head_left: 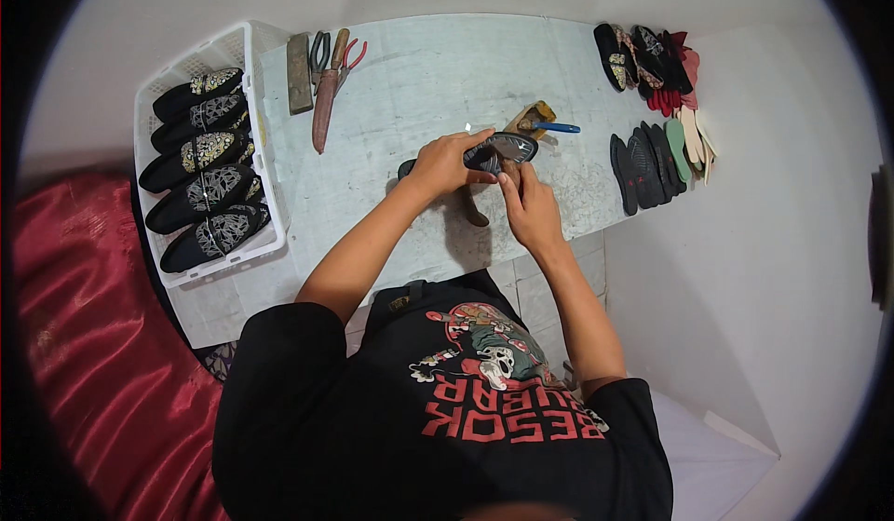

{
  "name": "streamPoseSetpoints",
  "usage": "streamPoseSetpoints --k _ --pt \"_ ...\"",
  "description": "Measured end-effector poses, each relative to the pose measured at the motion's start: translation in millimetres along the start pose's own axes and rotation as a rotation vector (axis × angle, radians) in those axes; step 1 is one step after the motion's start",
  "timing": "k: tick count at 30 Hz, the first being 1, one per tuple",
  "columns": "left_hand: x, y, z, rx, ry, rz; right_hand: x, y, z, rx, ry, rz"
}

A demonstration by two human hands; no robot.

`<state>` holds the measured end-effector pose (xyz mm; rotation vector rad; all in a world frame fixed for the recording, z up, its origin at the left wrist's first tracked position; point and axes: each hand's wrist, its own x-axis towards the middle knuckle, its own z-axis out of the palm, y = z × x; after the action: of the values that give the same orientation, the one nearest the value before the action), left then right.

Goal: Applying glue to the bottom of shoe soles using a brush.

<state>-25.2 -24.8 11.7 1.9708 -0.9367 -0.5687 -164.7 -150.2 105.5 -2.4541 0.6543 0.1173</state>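
Note:
Above the middle of the table, a black shoe with a grey line pattern is gripped by my left hand, whose fingers are closed along its side. My right hand is closed too, fingers raised around a brownish piece at the shoe's near side; its kind is partly hidden. Under my hands a dark, curved, handle-like object rests on the table, mostly covered. Just beyond the shoe stands a yellow-stained container with a blue-handled brush lying across it.
To the left, a white plastic basket holds several patterned black shoes. A block, pliers and a sheathed tool lie at the far left. Black soles and more shoes line the right end.

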Motion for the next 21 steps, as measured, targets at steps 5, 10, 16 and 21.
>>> streamPoseSetpoints --k 5,10,16,21 --pt "1 -3 2 0.011 0.023 0.016 -5 6 9 -0.062 0.049 -0.058" --pt "2 0 2 -0.008 -0.008 -0.008 -1 17 2 0.04 0.098 0.025" --pt "-1 -4 7 0.01 0.053 0.037 -16 61 1 0.261 0.44 0.176" --pt "-4 7 3 0.034 0.025 -0.016 -22 128 25 0.29 0.492 0.21"
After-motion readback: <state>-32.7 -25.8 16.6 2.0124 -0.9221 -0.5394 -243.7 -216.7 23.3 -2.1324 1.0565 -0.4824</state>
